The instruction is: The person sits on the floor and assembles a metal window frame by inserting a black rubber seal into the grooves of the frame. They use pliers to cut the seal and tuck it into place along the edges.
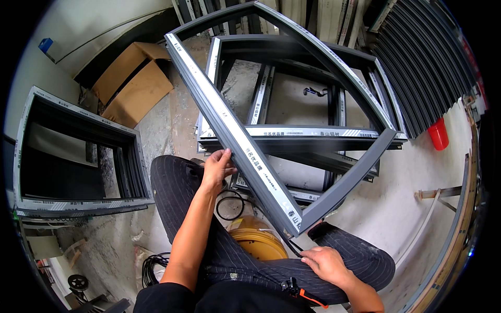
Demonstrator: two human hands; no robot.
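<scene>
A dark grey window frame (236, 122) with white printed film on its faces lies tilted across other frames in front of me. My left hand (215, 169) has its fingers closed at the near left edge of this frame, about midway along the side. My right hand (326, 265) rests by my right thigh, its fingers closed around a thin black rubber strip (290, 245). That strip runs up to the frame's near corner. A loop of black strip (230, 217) hangs below my left hand. What the left fingertips press is partly hidden.
More frames (313, 132) are stacked beneath. Another frame (78, 205) stands at the left beside a cardboard box (136, 88). A yellow bucket (255, 242) sits between my legs, and coiled black strip (152, 268) lies left. Dark profiles (417, 62) and a red container (439, 134) are at the right.
</scene>
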